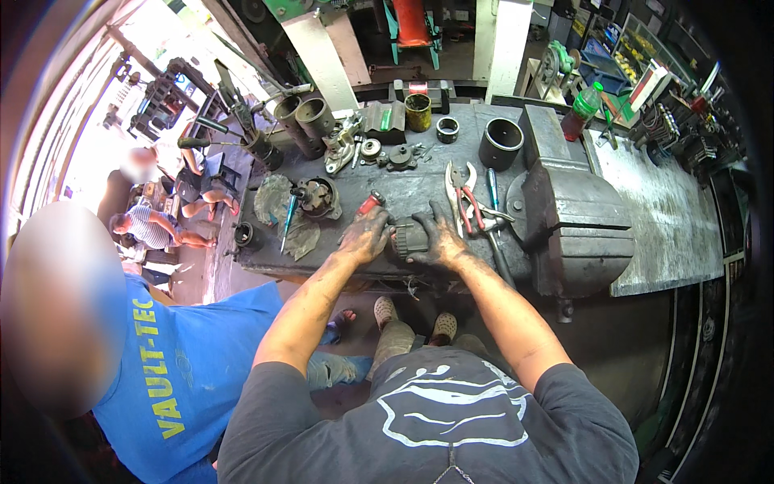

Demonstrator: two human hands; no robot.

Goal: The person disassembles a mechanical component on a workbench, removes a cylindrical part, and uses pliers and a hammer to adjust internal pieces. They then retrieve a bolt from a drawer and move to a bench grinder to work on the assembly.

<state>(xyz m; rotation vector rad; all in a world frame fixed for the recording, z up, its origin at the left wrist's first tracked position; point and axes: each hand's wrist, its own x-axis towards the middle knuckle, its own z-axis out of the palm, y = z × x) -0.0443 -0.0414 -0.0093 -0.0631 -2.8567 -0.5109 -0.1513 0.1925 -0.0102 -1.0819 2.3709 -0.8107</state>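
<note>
My left hand is closed around a red-handled tool, whose upper end sticks out above the fingers; its other end is hidden. Against the bench's near edge, my right hand grips a dark, ribbed, cylindrical metal part. Both hands are blackened with grease and close together. Just beyond the right hand lie red-handled pliers, silver locking pliers and a blue-handled screwdriver. Left of the hands, an opened round motor housing rests near a teal screwdriver.
A large bench vise stands at the right. Along the back are metal tubes, a yellow-stained can, a wide black ring and a green-capped bottle. A person in a blue shirt is close on my left.
</note>
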